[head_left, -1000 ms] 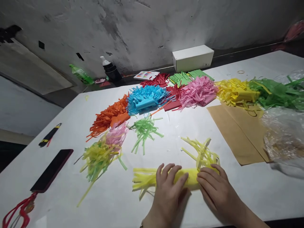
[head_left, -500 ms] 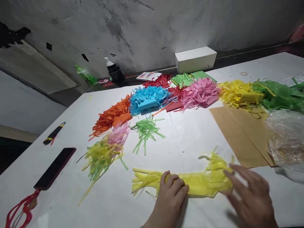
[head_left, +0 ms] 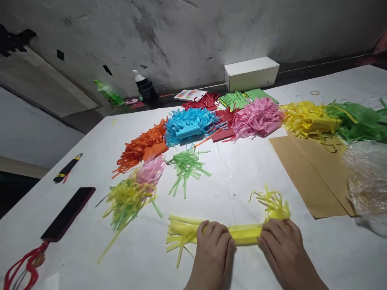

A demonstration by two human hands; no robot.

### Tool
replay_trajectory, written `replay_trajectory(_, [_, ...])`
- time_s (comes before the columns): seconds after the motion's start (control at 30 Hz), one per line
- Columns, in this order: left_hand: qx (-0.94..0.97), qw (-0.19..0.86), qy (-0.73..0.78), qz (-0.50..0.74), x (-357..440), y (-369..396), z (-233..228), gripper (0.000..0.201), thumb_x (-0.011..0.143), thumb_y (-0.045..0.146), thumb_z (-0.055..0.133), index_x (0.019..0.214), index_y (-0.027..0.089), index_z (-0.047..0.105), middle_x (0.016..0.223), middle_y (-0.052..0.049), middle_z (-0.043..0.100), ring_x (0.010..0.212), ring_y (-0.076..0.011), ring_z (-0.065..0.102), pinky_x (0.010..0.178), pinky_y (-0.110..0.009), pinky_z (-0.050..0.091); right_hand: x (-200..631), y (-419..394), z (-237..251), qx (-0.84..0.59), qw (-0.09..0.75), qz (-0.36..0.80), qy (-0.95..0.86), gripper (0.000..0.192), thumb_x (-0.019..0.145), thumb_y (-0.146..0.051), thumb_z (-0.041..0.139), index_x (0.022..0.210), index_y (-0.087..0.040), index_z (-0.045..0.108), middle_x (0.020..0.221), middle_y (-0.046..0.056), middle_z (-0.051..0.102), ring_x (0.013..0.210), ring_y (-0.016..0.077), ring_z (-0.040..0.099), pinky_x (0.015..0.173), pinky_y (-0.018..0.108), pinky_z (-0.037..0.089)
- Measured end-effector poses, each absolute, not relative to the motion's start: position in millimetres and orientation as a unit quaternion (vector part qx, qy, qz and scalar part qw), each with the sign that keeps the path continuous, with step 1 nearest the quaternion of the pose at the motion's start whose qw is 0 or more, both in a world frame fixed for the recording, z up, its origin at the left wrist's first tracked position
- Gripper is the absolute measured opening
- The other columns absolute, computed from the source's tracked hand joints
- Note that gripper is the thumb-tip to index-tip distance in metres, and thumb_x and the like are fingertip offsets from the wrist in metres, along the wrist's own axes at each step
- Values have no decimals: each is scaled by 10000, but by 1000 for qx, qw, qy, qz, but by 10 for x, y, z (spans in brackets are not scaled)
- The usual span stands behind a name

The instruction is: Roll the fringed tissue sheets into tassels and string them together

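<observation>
A strip of yellow tissue paper [head_left: 245, 235] with fringed ends lies across the front of the white table. My left hand [head_left: 214, 243] has its fingers curled over the strip near the left fringe. Over its right part, beside the upturned right fringe, my right hand [head_left: 279, 241] is closed in the same way. Between the hands the plain middle looks narrow, as if rolled or folded. The fingertips and thumbs are partly hidden.
Fringed paper bundles in orange [head_left: 145, 143], blue [head_left: 192, 125], pink [head_left: 256, 117] and yellow [head_left: 310, 119] lie in an arc behind. A brown paper sheet [head_left: 308, 173] and clear plastic [head_left: 367, 177] are at right. A phone [head_left: 69, 213] and a cutter knife [head_left: 68, 168] lie left.
My right hand has moved left and down from the right fringe and closed over the strip. The middle of the strip has become narrower. My left hand stays nearly in place.
</observation>
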State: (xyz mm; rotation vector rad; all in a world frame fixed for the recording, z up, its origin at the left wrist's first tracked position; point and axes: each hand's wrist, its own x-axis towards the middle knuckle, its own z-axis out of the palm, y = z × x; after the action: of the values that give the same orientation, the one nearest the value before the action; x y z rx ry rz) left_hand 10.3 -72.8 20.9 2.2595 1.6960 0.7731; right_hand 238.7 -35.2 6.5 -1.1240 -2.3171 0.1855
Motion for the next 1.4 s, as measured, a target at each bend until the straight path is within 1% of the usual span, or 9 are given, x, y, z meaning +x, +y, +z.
replay_trajectory(0.17, [727,59,662,172,169,-568,289,215,938,111,511,760,199,593,872,-44,631,840,-251,560,856,-472,379,2172,-299,76,-517,212,9,-829,268,1025,-235,494,766,-211,560,742,29,597,749,228,561,837,474,365])
replay_trajectory(0.3, [734,61,662,140,158,-540,244,160,925,151,562,782,202,612,890,-45,625,850,-260,551,857,-484,373,2196,-282,102,-488,275,-4,-829,99,999,-198,549,987,-191,647,943,81,688,929,261,629,943,516,352])
replay_trajectory(0.4, [732,73,659,157,132,-548,252,170,934,142,549,782,206,594,872,-34,622,844,-252,559,867,-475,383,2185,-318,95,-382,327,48,-863,191,991,-109,514,1074,-191,666,977,62,712,1004,231,634,1039,478,335])
replay_trajectory(0.5, [730,61,644,220,103,-564,285,55,945,211,576,951,200,629,980,-68,655,919,-266,586,915,-488,407,2130,-336,91,-339,329,71,-878,305,988,-36,409,1039,-178,674,885,38,707,961,208,629,1054,430,331])
replay_trajectory(0.6, [762,22,576,296,88,-591,289,204,953,279,604,1141,209,640,1121,-99,674,1044,-279,587,1082,-561,321,2075,-330,127,-355,339,98,-866,265,982,-49,436,933,-186,657,811,20,669,861,189,609,1000,401,349])
replay_trajectory(0.87, [828,48,488,274,81,-647,172,224,1013,166,529,825,216,639,746,25,675,824,-178,576,1082,-466,317,2216,-368,81,-327,313,86,-887,375,1000,-29,335,953,-186,672,814,22,668,840,176,596,1014,397,339])
replay_trajectory(1.07, [815,89,506,268,63,-671,239,219,1014,152,483,851,212,618,796,3,673,817,-196,578,1011,-475,346,2666,-350,-24,-306,277,31,-910,275,961,-51,487,1111,-176,681,1101,74,724,1110,212,619,1141,424,282])
replay_trajectory(1.27, [763,100,594,234,143,-675,261,174,938,101,521,811,205,580,916,-41,655,878,-244,588,931,-504,362,2392,-353,32,-470,270,69,-837,189,1003,-156,486,872,-220,606,903,27,671,914,219,633,1016,476,317])
replay_trajectory(1.4, [744,102,613,244,181,-653,193,149,913,87,535,826,202,573,911,-33,616,868,-236,560,920,-497,356,2307,-360,68,-498,288,78,-814,161,1016,-181,494,946,-218,634,955,40,682,963,226,633,1037,486,304])
